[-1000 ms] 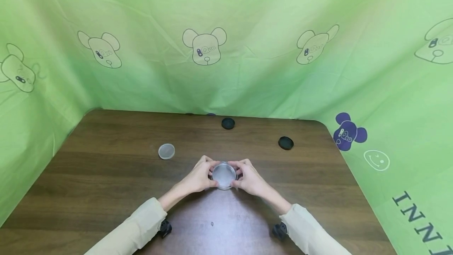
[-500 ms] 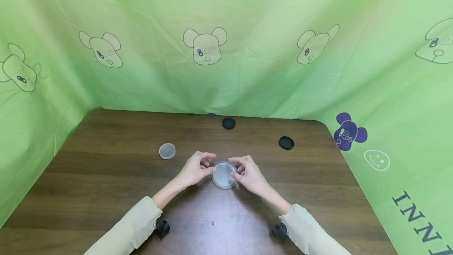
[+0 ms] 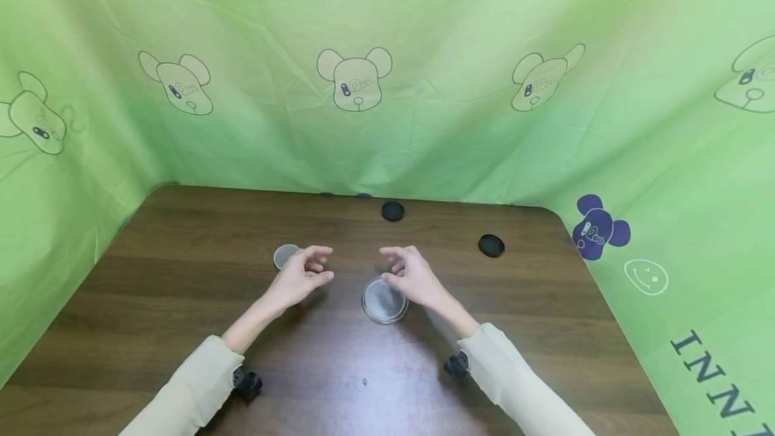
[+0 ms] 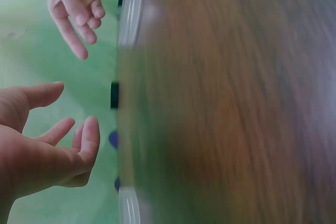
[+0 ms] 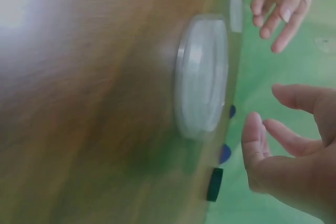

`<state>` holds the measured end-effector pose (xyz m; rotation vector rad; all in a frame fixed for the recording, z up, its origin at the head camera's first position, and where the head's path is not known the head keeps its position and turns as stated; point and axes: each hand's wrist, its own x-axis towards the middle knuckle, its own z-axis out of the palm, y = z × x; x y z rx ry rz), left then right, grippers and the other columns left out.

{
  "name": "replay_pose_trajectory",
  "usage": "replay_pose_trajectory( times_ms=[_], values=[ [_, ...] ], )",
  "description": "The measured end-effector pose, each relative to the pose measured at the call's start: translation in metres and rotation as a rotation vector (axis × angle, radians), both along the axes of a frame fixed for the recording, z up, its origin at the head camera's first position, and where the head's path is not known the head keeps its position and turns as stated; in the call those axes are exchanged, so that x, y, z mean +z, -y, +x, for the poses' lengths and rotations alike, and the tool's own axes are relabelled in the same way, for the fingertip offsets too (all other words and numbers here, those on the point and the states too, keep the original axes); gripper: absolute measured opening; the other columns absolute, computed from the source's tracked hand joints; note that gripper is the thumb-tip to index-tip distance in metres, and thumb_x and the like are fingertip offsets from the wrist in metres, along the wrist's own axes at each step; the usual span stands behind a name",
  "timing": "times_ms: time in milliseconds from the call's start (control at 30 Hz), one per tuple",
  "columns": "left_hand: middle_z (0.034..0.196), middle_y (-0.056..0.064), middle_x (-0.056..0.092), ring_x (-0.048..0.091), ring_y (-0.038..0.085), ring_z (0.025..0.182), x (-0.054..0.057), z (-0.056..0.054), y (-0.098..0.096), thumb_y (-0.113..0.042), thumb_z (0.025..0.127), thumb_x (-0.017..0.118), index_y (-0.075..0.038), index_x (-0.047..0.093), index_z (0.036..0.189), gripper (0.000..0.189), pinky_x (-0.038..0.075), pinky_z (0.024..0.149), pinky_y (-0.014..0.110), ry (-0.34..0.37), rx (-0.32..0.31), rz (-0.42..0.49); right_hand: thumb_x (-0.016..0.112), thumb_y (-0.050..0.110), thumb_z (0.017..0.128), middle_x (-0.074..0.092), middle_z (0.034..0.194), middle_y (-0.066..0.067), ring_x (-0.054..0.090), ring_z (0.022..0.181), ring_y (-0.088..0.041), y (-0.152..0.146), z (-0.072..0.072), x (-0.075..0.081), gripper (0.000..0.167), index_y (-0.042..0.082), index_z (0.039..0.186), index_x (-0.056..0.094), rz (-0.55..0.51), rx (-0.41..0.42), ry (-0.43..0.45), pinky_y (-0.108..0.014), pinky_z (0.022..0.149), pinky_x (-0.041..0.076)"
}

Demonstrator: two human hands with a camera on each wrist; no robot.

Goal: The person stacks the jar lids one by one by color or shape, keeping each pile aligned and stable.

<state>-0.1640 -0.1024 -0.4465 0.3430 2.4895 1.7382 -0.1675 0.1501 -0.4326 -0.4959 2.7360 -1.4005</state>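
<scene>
A clear round dish [image 3: 383, 305], which looks like a petri dish with layered rims in the right wrist view [image 5: 202, 77], lies flat on the wooden table. My right hand [image 3: 414, 278] hovers above its far right edge, thumb and fingers apart and holding nothing. To the left, my left hand [image 3: 298, 280] is also in the air with its fingers loosely bent. Partly behind that hand sits a smaller clear round disc [image 3: 282, 256]. Both hands face each other across a gap, and the left wrist view shows nothing between the left thumb and fingers [image 4: 89, 135].
Two black round shallow pieces lie farther back: one [image 3: 393, 211] near the table's far edge, the other [image 3: 491, 245] toward the right. A green cloth [image 3: 266, 133] with bear prints hangs behind and beside the table [image 3: 200, 274].
Both hands have let go of the clear dish and risen from it. My left hand has moved left toward the smaller disc; my right hand has shifted slightly up and left. The dish stays put.
</scene>
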Motion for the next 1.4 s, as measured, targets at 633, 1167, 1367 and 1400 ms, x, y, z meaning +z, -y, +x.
replay_pose_trajectory(
  times_ms=[633,1167,1367,1400],
  values=[
    [0.118,0.026,0.05,0.048,0.035,0.102,0.001,-0.016,0.074,-0.005,0.087,0.068,0.006,0.048,0.132,0.051,0.04,0.083,0.037,0.04,0.158,-0.131,0.075,0.005,0.079,0.059,0.103,-0.014,0.06,0.094,-0.024,0.089,-0.011,0.001,0.05,-0.002,0.126,0.059,0.122,0.115,0.101,-0.031,0.084,0.047],
    [0.124,0.03,0.045,0.046,0.039,0.109,-0.011,-0.029,0.08,0.002,0.081,0.07,0.01,0.036,0.14,0.068,0.042,0.09,0.043,0.141,0.094,-0.137,0.076,-0.005,0.074,0.05,0.109,-0.014,0.057,0.095,-0.024,0.148,-0.027,-0.017,0.057,-0.004,0.128,0.056,-0.027,0.033,0.177,-0.021,0.076,0.049],
    [0.119,0.029,0.048,0.051,0.037,0.105,-0.015,-0.032,0.078,0.006,0.077,0.071,0.013,0.04,0.136,0.067,0.047,0.084,0.033,0.099,0.09,-0.145,0.077,-0.006,0.072,0.052,0.107,-0.013,0.054,0.094,-0.021,0.155,-0.033,-0.02,0.057,-0.004,0.126,0.058,0.008,0.006,0.149,-0.021,0.077,0.047],
    [0.118,0.029,0.049,0.051,0.036,0.105,-0.015,-0.032,0.078,0.007,0.077,0.071,0.013,0.04,0.136,0.067,0.047,0.083,0.032,0.096,0.091,-0.146,0.077,-0.005,0.072,0.053,0.107,-0.013,0.053,0.094,-0.02,0.156,-0.034,-0.02,0.057,-0.004,0.126,0.058,0.016,0.009,0.144,-0.021,0.078,0.046]
  ],
)
